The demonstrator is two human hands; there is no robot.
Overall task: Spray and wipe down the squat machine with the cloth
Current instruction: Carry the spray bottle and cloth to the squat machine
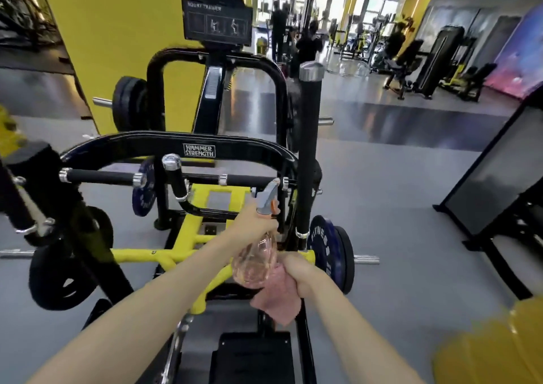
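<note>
The black and yellow squat machine (pixel 182 148) stands right in front of me, with a tall upright black handle (pixel 308 148) at its right side. My left hand (pixel 252 225) grips the neck of a clear pinkish spray bottle (pixel 255 263) with a grey trigger head, nozzle pointing up and away toward the machine's horizontal bar. Just right of the bottle, my right hand (pixel 299 275) holds a pink cloth (pixel 279 304) bunched in its fist, and the cloth hangs below the hand near the base of the upright handle.
A blue weight plate (pixel 326 248) sits on the peg to the right, black plates (pixel 61 269) to the left. A black footplate (pixel 252 357) lies below my arms. Another machine's frame (pixel 487 184) stands at right. People and equipment fill the far gym floor.
</note>
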